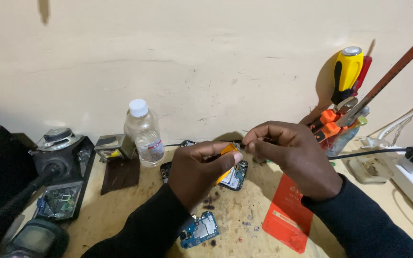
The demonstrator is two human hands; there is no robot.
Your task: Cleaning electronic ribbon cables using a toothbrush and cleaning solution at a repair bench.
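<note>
Dark sleeves are filling the bottom of my view, running up to both hands, which are meeting just above the middle of the workbench point(120, 210). My left hand point(198, 173) is curling closed around a small orange tool point(227, 152), pinching it between thumb and fingers so that only its upper end and a sliver below the knuckles are showing. My right hand point(290, 160) is closing too, thumb and forefinger pressing together on something thin right at the tip of that orange piece; it is too small for me to tell what it is. The two hands are nearly touching at that point. Directly beneath them, partly hidden by the left knuckles, an opened phone point(237, 176) is lying flat on the bench. A loose blue circuit board point(200, 230) is sitting nearer to me, just beside the left sleeve, and a flat red-orange card point(288, 215) is lying under the right wrist. Further back, a clear plastic bottle point(144, 135) with a white cap is standing upright near the wall, and a yellow-handled screwdriver point(346, 71) is sticking up from a tool holder at the right, well apart from the hands.
</note>
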